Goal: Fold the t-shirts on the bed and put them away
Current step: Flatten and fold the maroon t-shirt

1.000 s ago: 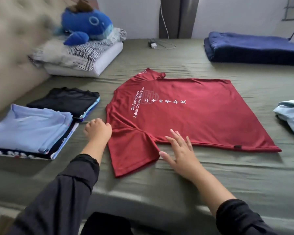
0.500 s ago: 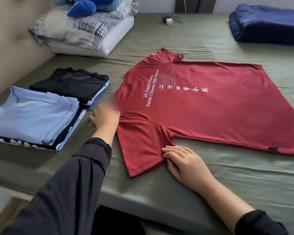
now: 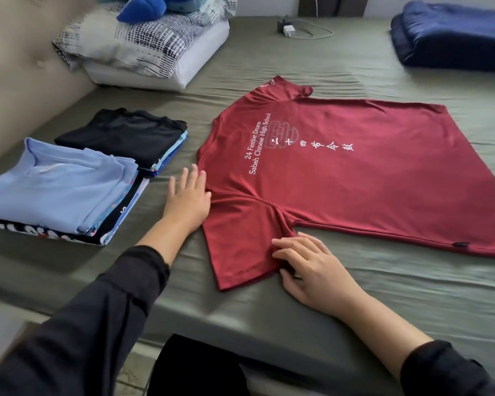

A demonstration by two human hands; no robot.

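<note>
The dark red short-sleeved t-shirt with white lettering (image 3: 340,178) lay spread flat, print side up, on the olive-green bed sheet (image 3: 383,287), its collar end toward the headboard side and its hem running off to our right. The near sleeve pointed toward us at the bed's edge.

Our left hand (image 3: 187,200) lay flat, fingers straight and together, against the shoulder edge of the shirt, holding nothing. Our right hand (image 3: 312,270) rested at the underarm of the near sleeve, fingers bent onto the cloth; we could not tell whether they pinched the fabric or only pressed it.

Just beside the left hand stood two stacks of folded shirts: a pale blue folded shirt (image 3: 57,184) topping the nearer pile, a black folded shirt (image 3: 123,135) topping the farther one. Beyond them sat a patterned pillow (image 3: 143,44) with a blue plush toy (image 3: 143,8) on it; a folded navy blanket (image 3: 452,38) lay at the far right, and a white charger with cable (image 3: 287,30) near the wall.

We judged the step to be smoothing and squaring the red shirt before its first fold. The next move would call for taking the near sleeve and side and turning them inward over the body, keeping the edge straight.
</note>
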